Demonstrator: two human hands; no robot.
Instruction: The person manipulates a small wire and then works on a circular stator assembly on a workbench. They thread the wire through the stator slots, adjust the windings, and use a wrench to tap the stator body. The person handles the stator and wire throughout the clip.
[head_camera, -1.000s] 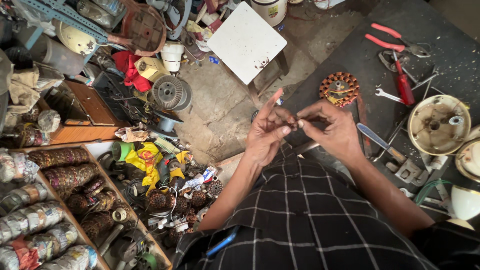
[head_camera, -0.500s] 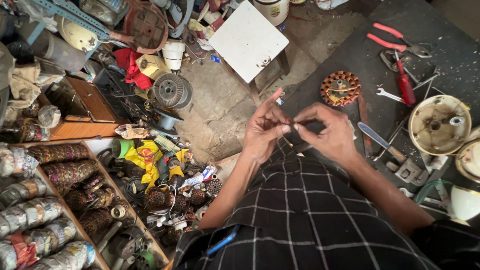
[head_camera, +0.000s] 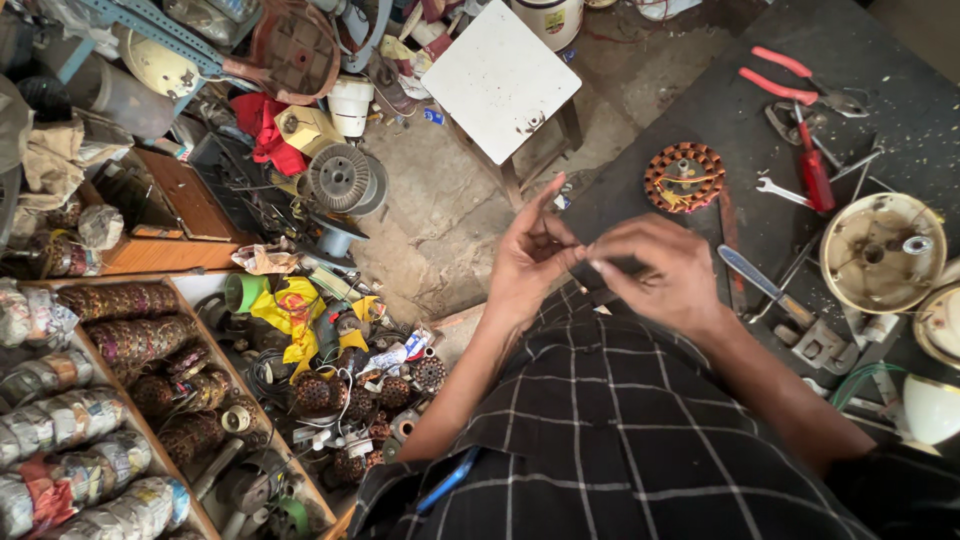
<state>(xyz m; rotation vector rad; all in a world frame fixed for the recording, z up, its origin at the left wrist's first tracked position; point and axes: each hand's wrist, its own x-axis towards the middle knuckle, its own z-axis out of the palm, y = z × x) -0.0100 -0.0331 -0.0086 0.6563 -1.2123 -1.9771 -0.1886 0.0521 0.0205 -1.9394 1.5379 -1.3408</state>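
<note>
Two hands (head_camera: 608, 265) pinch one small piece.

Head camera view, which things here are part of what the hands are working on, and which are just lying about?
In hand:
left hand and right hand, pinching a small dark piece, too small to identify.

Lying about:
wound stator
red-handled pliers
red screwdriver
spanner
white stool
round motor cover
</note>
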